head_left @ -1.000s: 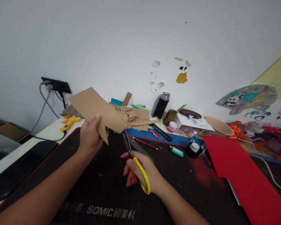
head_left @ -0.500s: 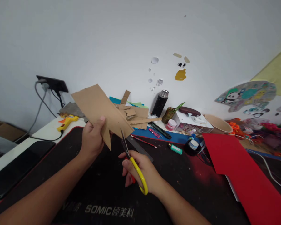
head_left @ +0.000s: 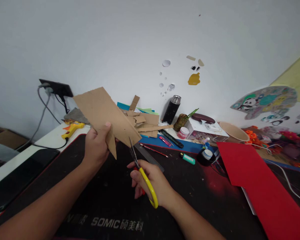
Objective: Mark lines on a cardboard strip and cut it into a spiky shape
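The left hand grips the brown cardboard, thumb flat on its near face and fingers mostly out of sight behind. A narrow pointed flap hangs just below that thumb; whether it joins the larger piece under the grip is hard to tell. The right hand holds the scissors by their red and yellow handles, blades angled up to the cardboard's lower edge, right of the left thumb. One blade lies over the near face; the other seems to be behind, though how far they are parted is unclear.

To cut well here, the stock should sit deep in the blades, toward the pivot, since the tips would likely crush or fold it. Better to turn the sheet with the left hand than to twist the right wrist — and to pinch closer to the line if the card bends. Those hidden left fingers deserve watching. Cardboard scraps are heaped beyond the hands, and a ruler lies on the dark mat just past the right hand — useful, perhaps, for marking a straight line.
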`<state>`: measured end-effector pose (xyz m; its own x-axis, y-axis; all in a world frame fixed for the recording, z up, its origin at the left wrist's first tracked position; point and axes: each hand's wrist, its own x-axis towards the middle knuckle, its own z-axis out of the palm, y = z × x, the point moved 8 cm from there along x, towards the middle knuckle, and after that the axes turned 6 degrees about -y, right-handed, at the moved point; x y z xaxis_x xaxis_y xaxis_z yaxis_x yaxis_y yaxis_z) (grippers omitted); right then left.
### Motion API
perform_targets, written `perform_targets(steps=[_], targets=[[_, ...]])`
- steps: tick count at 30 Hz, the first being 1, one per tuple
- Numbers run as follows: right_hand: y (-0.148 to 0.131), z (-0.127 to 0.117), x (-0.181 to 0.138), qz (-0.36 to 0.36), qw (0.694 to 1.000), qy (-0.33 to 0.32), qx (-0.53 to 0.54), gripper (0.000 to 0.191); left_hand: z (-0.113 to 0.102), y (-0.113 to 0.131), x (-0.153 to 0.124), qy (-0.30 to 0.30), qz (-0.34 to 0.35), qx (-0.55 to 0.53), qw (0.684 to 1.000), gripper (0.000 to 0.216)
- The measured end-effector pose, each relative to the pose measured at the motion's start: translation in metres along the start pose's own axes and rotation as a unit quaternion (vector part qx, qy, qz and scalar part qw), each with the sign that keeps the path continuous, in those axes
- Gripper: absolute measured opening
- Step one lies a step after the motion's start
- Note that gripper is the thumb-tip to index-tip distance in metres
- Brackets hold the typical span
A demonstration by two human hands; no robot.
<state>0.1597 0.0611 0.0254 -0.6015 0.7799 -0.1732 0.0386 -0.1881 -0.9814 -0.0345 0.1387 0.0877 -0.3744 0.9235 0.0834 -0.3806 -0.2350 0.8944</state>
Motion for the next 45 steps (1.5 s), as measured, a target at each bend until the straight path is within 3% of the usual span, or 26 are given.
perform_targets(steps=[20,30,45], targets=[[-0.0005,0.0005,0.0004,-0.002,1.0,0.004,-0.007,0.074,0.0031,-0.0016,-0.0022,-0.02,0.016,0.02,0.999,0.011],[-0.0021,0.0008,0.0006,0.007,1.0,0.002,-0.004,0.071,-0.0036,-0.0048,0.0056,-0.005,0.05,0.022,0.998,0.017],[0.0009,0.0006,0.0013,0.01,1.0,0.008,-0.001,0.072,-0.0027,-0.0047,0.0041,-0.004,0.045,0.018,0.999,0.022]])
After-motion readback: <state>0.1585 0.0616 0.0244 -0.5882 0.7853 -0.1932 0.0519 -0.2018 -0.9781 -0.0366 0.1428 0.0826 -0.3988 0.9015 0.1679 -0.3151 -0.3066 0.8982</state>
